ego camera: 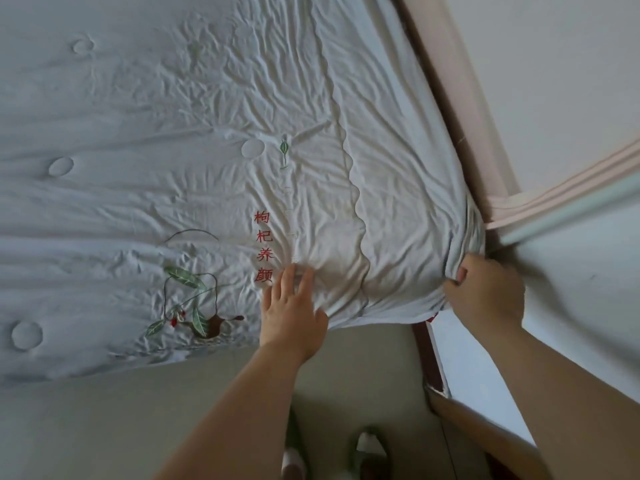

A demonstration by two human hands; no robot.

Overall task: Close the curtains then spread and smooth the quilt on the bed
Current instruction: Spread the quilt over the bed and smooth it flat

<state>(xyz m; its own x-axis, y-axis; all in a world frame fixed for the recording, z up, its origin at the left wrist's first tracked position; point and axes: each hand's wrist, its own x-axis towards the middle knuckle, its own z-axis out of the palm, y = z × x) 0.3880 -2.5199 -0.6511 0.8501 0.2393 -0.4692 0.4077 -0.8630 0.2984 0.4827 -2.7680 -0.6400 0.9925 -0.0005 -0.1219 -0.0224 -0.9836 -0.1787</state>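
A pale quilt (180, 188) with embroidered leaves, red berries and red characters lies spread over the bed, creased toward its near right corner. My left hand (292, 311) lies flat on the quilt beside the red characters, fingers straight and pressing the cloth. My right hand (486, 296) grips the bunched corner of the quilt at the bed's corner, fingers curled round the fabric by the pink headboard. No curtains are in view.
A pink headboard (464, 109) runs along the right side against a white wall (571, 81). A white cabinet or bedside unit (571, 306) stands close to the corner. Grey floor (104, 427) and my slippered feet (370, 448) show below.
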